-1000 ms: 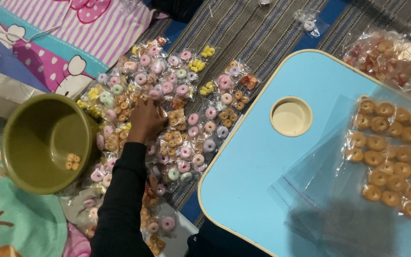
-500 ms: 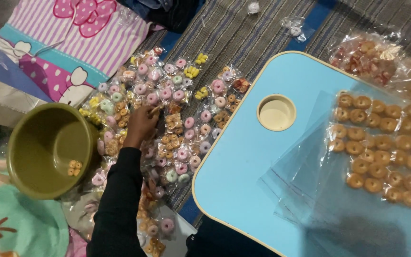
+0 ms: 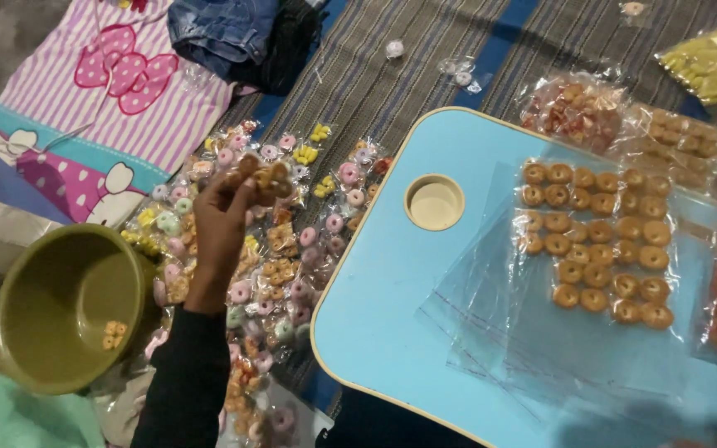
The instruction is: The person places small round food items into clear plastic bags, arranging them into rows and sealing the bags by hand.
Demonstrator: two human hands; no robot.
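1. Half a second ago the left hand (image 3: 224, 217) was pressed low into the spread of small wrapped sweets (image 3: 267, 265) on the striped mat (image 3: 425, 75); now it is raised above them, fingers (image 3: 238, 187) clenched on a small packet of brown rings (image 3: 265, 178).
2. That lift suggests a pick is done: the packet is off the pile, held in the air above the spread's upper part, between the green bowl (image 3: 60, 307) and the blue table (image 3: 375, 323).
3. The view has also swung right, so more of the table and the bags beyond it now show.
4. The right hand is out of view.
5. Counts: one green bowl, with a small clump of rings (image 3: 111, 333) inside, perhaps three or four, too small to be sure.
6. One blue table with one round cup recess (image 3: 434, 202).
7. On the table lie clear bags (image 3: 533, 332), and on them brown rings in rows (image 3: 595, 241), about twenty-five.
8. Beyond the table: one bag of reddish pieces (image 3: 574, 112) and one yellow bag (image 3: 711, 65).
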